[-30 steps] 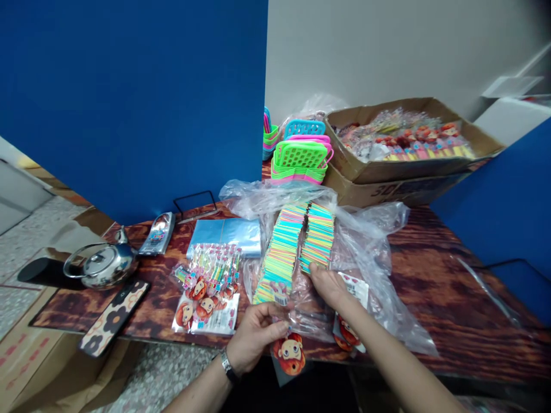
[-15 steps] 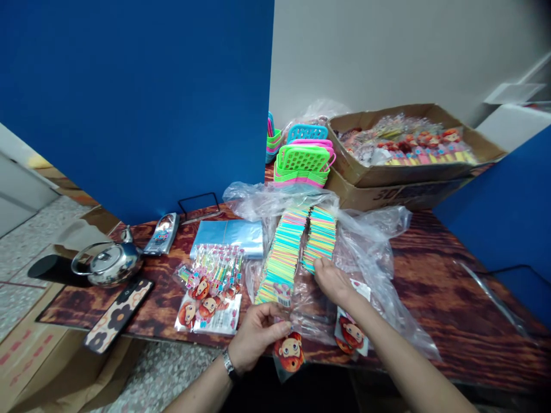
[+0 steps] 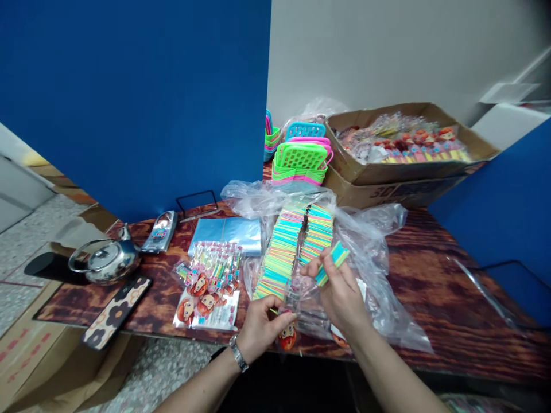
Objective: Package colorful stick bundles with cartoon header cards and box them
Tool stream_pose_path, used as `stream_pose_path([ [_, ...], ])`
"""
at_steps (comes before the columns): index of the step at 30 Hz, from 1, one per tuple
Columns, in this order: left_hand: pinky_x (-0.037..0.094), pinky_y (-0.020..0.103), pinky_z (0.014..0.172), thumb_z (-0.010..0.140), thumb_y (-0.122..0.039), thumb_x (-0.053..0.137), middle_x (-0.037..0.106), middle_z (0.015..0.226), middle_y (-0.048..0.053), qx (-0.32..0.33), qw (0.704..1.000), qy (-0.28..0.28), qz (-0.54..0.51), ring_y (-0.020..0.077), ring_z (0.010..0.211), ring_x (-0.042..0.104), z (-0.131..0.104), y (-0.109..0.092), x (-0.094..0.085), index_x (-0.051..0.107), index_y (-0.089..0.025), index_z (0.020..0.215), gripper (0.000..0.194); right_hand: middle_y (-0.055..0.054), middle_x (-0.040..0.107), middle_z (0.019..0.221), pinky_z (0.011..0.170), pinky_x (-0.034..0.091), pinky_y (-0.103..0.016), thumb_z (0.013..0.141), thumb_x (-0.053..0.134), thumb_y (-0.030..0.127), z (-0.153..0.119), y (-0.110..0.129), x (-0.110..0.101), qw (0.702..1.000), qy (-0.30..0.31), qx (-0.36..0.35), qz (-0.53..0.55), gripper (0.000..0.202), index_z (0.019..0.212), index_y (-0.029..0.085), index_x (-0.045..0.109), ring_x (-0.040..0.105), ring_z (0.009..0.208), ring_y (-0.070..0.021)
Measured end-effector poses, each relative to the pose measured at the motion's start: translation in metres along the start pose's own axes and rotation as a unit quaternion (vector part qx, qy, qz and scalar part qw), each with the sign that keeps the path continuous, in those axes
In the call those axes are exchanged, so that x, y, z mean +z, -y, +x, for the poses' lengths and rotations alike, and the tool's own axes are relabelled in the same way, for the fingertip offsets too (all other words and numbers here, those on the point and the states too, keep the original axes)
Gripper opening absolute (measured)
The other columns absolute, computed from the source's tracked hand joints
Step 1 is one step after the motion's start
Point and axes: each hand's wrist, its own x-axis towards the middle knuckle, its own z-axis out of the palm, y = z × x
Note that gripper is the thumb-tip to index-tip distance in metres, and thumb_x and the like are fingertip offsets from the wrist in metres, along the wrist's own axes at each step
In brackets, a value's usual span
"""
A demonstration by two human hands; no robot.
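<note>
My right hand is closed around a small stack of thin coloured strips, blue, yellow and green, raised over the plastic. My left hand pinches a clear printed bag with a red-haired cartoon face, which hangs at the table's front edge. Between and beyond the hands lie two rows of the same kind of strips, a long row and a shorter row, on a crumpled clear plastic sheet. More printed bags, partly hidden by my right forearm, lie beneath it.
Filled printed bags lie to the left, before a stack of blue-tinted clear bags. A steel kettle and a flower-patterned phone case are farther left. Plastic baskets and an open carton of packed bags stand behind.
My right hand has lifted a small stack of strips from the near end of the shorter row. My left hand, still pinching the bag, has shifted slightly up and right.
</note>
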Motion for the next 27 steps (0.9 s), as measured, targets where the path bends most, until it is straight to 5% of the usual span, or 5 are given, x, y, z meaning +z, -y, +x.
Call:
stream_pose_path([
  [6, 0.040, 0.023, 0.057, 0.072, -0.034, 0.067, 0.065, 0.066, 0.003, 0.070, 0.992, -0.036, 0.102, 0.0150, 0.060, 0.056, -0.001, -0.005, 0.002, 0.066, -0.016, 0.070, 0.017, -0.004, 0.060, 0.091, 0.097, 0.035, -0.042, 0.093, 0.032, 0.037, -0.009, -0.003, 0.014, 0.980, -0.004, -0.110, -0.168, 0.024, 0.087, 0.023, 0.050, 0.052, 0.105, -0.0194],
  [20, 0.044, 0.027, 0.069, 0.079, -0.025, 0.060, 0.069, 0.076, 0.008, 0.171, 0.973, -0.056, 0.146, 0.0193, 0.073, 0.062, 0.006, -0.015, -0.005, 0.067, -0.017, 0.079, 0.011, -0.007, 0.048, 0.124, 0.099, 0.035, -0.039, 0.094, 0.032, 0.034, -0.024, -0.015, 0.011, 0.968, 0.069, -0.089, -0.226, 0.020, 0.098, 0.022, 0.048, 0.042, 0.119, -0.0199],
  [27, 0.045, 0.024, 0.062, 0.078, -0.025, 0.063, 0.067, 0.070, 0.003, 0.194, 0.969, -0.031, 0.152, 0.0154, 0.066, 0.060, 0.010, -0.016, -0.016, 0.067, -0.016, 0.077, 0.009, -0.012, 0.047, 0.128, 0.100, 0.036, -0.041, 0.090, 0.042, 0.030, -0.015, 0.012, -0.016, 0.877, 0.198, -0.223, -0.376, 0.039, 0.128, 0.021, 0.038, 0.043, 0.120, -0.0224],
])
